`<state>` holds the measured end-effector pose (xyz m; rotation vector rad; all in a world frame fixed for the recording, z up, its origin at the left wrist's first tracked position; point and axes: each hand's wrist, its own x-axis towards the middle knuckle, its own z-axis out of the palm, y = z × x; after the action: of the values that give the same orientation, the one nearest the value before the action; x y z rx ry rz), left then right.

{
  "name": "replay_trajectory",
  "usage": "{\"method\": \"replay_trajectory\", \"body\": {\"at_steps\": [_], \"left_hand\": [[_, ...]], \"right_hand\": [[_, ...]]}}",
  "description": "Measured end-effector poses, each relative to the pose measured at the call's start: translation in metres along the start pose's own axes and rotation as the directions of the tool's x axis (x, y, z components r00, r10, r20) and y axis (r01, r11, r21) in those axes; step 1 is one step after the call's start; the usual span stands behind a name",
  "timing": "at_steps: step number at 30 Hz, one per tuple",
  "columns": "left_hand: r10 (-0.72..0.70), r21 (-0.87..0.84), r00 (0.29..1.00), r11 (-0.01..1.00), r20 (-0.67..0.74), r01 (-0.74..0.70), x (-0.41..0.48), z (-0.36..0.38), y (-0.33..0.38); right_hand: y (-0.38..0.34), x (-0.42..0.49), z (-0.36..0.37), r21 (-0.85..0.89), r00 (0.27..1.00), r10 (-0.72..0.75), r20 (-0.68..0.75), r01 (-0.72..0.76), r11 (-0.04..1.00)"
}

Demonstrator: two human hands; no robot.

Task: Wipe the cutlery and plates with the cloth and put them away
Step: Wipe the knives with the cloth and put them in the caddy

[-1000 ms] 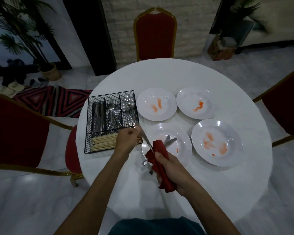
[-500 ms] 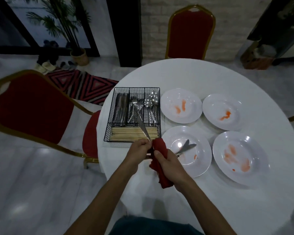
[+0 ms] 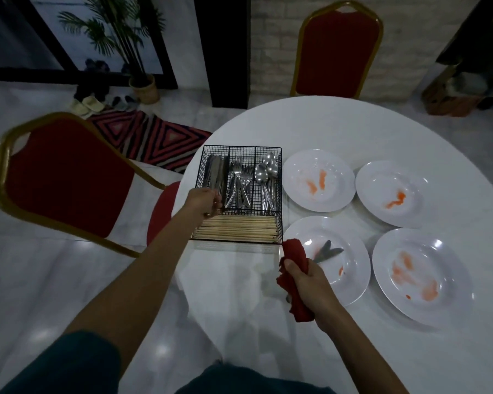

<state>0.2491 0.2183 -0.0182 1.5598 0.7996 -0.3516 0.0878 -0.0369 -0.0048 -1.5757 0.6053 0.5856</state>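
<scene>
My left hand (image 3: 204,204) reaches into the left compartment of the black wire cutlery basket (image 3: 241,148). Its curled fingers hold the handle end of a knife (image 3: 215,177) that lies among the other knives. My right hand (image 3: 310,280) grips a red cloth (image 3: 295,250) at the near-left plate (image 3: 353,285). Dark cutlery tips (image 3: 328,250) stick out from that fist over the plate. Three more white plates carry orange smears: far left (image 3: 319,166), far right (image 3: 382,177), near right (image 3: 450,268).
The basket also holds forks (image 3: 239,180), spoons (image 3: 268,172) and wooden chopsticks (image 3: 239,228) along its front. The round white table (image 3: 325,123) has red chairs to the left (image 3: 63,177) and behind (image 3: 336,49). A patterned rug (image 3: 154,140) lies on the floor.
My left hand has carried the knife away from the cloth, left and forward, and lowered it into the basket's left compartment. My right hand stayed by the near-left plate with the cloth.
</scene>
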Motion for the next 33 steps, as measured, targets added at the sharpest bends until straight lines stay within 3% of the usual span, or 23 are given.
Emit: {"method": "replay_trajectory", "body": {"at_steps": [7, 8, 10, 11, 14, 19, 28, 33], "left_hand": [[0.030, 0.228, 0.993, 0.974, -0.112, -0.004, 0.039, 0.017, 0.007], [0.034, 0.322, 0.993, 0.947, -0.112, 0.004, 0.038, 0.018, 0.006], [0.151, 0.643, 0.988, 0.761, -0.043, -0.089, 0.041, 0.020, 0.001], [0.161, 0.659, 0.987, 0.745, -0.020, -0.108, 0.044, 0.022, 0.001], [0.143, 0.536, 0.988, 0.839, -0.049, -0.095, 0.041, 0.029, 0.000], [0.283, 0.638, 0.959, 0.744, -0.030, -0.200, 0.035, 0.026, -0.016], [0.356, 0.592, 0.929, 0.771, -0.096, -0.235, 0.048, 0.018, -0.013], [0.404, 0.673, 0.912, 0.695, -0.075, -0.253, 0.046, 0.023, -0.014]], "right_hand": [[0.010, -0.008, -0.024, -0.017, 0.995, 0.041, -0.089, -0.042, 0.999], [0.012, -0.010, -0.026, -0.014, 0.995, 0.049, -0.091, -0.051, 0.999], [0.017, -0.012, -0.032, 0.020, 0.994, 0.061, -0.093, -0.059, 0.998], [0.018, -0.014, -0.034, 0.034, 0.993, 0.065, -0.097, -0.062, 0.998], [0.022, -0.017, -0.040, 0.055, 0.991, 0.084, -0.106, -0.079, 0.995], [0.027, -0.022, -0.048, 0.098, 0.989, 0.114, -0.098, -0.105, 0.990], [0.034, -0.030, -0.064, 0.188, 0.982, 0.127, -0.142, -0.100, 0.977], [0.036, -0.030, -0.066, 0.224, 0.981, 0.141, -0.136, -0.108, 0.968]]}}
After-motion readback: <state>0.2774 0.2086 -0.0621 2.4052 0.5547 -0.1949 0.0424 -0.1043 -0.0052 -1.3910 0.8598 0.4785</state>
